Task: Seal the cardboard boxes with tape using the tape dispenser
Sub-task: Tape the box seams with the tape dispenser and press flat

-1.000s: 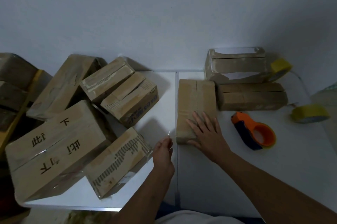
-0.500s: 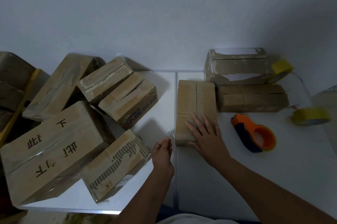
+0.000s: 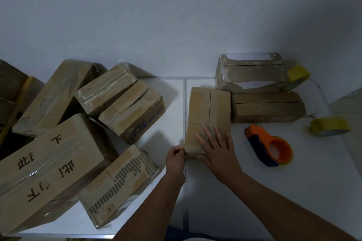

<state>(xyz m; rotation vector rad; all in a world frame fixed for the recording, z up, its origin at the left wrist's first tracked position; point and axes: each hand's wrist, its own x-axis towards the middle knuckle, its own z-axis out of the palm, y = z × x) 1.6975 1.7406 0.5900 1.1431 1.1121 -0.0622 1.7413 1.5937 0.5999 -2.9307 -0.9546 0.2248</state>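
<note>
White bench (image 3: 254, 191) against a pale wall, seen from the head view and carrying many cardboard boxes. At centre lies a narrow box (image 3: 208, 111), its flaps meeting along a lengthwise seam, with a clear tape strip crossing its near end. The right hand (image 3: 217, 149) is lying on top of that end, fingers (image 3: 207, 134) straight and spread, pressing the strip flat. The left hand (image 3: 175, 158) is sitting at the box's near-left corner, thumb and fingers pinched together at the tape's loose end; whether the end is already stuck down cannot be told. The step in hand appears to be the smoothing and finishing of one strip on this box. The tape dispenser (image 3: 269, 147), orange and dark blue, is lying on the bench just right of the box, apart from both hands. A yellow tape roll (image 3: 330, 126) is resting further right. The next move probably calls for picking up the dispenser, since the long seam looks untaped. A pile of larger boxes (image 3: 68, 142) is occupying the left side.
</note>
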